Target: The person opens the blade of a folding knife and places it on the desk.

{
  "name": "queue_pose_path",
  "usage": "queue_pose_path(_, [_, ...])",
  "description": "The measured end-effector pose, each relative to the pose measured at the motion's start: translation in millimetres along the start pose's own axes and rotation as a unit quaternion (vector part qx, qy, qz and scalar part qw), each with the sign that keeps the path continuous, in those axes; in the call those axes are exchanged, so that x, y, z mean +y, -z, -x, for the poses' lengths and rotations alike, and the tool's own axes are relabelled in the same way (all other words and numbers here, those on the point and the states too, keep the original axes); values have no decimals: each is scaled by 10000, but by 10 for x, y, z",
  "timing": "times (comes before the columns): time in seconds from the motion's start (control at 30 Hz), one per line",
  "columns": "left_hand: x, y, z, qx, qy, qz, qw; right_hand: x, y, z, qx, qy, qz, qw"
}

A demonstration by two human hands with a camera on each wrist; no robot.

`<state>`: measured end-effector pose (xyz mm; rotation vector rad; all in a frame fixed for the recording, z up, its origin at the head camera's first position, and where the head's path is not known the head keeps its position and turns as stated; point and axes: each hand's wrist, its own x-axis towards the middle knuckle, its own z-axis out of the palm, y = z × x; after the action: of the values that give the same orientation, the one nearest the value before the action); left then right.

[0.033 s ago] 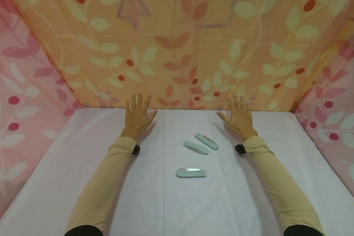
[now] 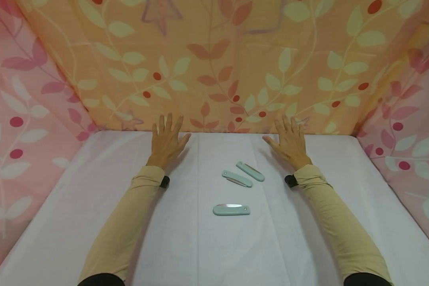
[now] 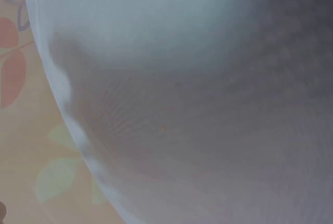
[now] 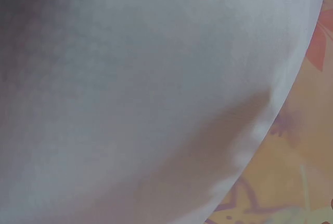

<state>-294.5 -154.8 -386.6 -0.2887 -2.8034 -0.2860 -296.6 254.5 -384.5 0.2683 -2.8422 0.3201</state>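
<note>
Three folding knives with pale green handles lie folded on the white table, their blades showing as thin strips along the handles. The nearest knife (image 2: pixel 230 210) lies level across the middle. Farther back, a second knife (image 2: pixel 237 178) slants beside a third knife (image 2: pixel 250 171). My left hand (image 2: pixel 166 143) is spread over the far part of the table, left of the knives, fingers straight and holding nothing. Similarly spread, my right hand (image 2: pixel 290 143) is beyond and right of them, also holding nothing. Both wrist views show mainly white cloth and hand shadows.
A white cloth covers the table (image 2: pixel 157 246). Orange leaf-patterned fabric (image 2: pixel 207 91) rises along its far edge. Pink patterned fabric stands on the left side (image 2: pixel 39 159) and the right side (image 2: pixel 411 131).
</note>
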Motion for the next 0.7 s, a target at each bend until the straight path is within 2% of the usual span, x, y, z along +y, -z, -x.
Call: queue_pose_path(0.7, [85, -11, 12, -197, -106, 25, 9997, -44, 72, -4, -113, 5, -14, 9999])
